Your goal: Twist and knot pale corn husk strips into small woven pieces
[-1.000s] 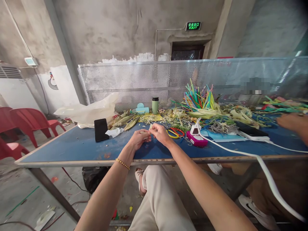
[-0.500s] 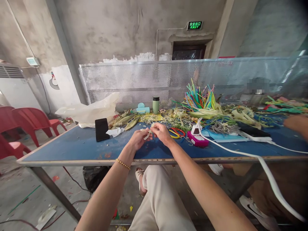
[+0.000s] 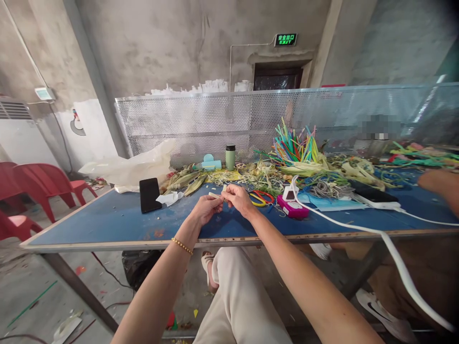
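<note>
Fingers (image 3: 231,192): thumbs closed against forefingers on both hands, nearly tip to tip, pinching pale strip (image 3: 214,195); one piece or two, I cannot tell.
Left hand (image 3: 208,209): at the strip's seven o'clock, pale end showing above its fingers.
Right hand (image 3: 238,199): at four o'clock, covering the rest.
Handling: pinch close to the working point, I'd judge, with light, even tension; a hard tug could split it.
Bottle (image 3: 230,157): twelve o'clock from the hands.
Fibre heap (image 3: 263,172): one o'clock.
Magenta box (image 3: 292,209): three o'clock.
Co-worker's hand (image 3: 439,186): three o'clock, well apart.
Phone (image 3: 149,196): nine o'clock, beside crumpled paper (image 3: 169,198).
Husks (image 3: 195,184): eleven o'clock.
</note>
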The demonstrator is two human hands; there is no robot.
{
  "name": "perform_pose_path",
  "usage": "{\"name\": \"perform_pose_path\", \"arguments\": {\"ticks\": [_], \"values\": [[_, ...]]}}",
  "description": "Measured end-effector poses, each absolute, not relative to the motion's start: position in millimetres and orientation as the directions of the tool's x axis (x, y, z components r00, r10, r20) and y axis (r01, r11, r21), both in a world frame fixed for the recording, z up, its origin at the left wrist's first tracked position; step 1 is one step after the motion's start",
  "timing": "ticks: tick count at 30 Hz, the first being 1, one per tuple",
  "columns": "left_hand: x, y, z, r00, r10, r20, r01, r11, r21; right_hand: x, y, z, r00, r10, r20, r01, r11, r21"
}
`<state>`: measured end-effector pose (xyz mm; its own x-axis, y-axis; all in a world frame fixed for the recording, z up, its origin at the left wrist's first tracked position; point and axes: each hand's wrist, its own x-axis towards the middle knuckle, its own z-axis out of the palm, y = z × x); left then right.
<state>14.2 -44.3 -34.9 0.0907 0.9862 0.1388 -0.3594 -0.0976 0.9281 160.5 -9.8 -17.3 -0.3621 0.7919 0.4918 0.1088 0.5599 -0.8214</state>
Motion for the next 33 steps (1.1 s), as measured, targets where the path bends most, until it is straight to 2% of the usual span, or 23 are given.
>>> {"name": "perform_pose_path", "arguments": {"ticks": [13, 19, 24, 28, 33], "values": [[8.8, -42.3, -38.3, 0.062, 0.979, 0.196, -0.398, -0.156, 0.904, 159.5, -3.6, -21.2, -0.311, 0.84, 0.445, 0.098, 0.494, -0.864], [10.3, -41.6, -41.1, 0.049, 0.976, 0.212, -0.283, -0.19, 0.94, 161.9, 2.6, -20.5, -0.228, 0.843, 0.487, 0.118, 0.521, -0.846], [13.1, -44.0, -39.7, 0.115, 0.977, 0.178, -0.24, -0.146, 0.96, 164.9, 4.1, -20.4, -0.382, 0.778, 0.498, 0.154, 0.585, -0.796], [13.2, -44.8, -38.3, 0.116, 0.981, 0.155, -0.284, -0.117, 0.952, 165.5, 3.0, -20.9, -0.398, 0.78, 0.483, 0.09, 0.557, -0.825], [12.3, -43.7, -42.4, 0.105, 0.974, 0.2, -0.267, -0.166, 0.949, 164.7, 2.6, -21.4, -0.399, 0.785, 0.474, 0.093, 0.549, -0.831]]}}
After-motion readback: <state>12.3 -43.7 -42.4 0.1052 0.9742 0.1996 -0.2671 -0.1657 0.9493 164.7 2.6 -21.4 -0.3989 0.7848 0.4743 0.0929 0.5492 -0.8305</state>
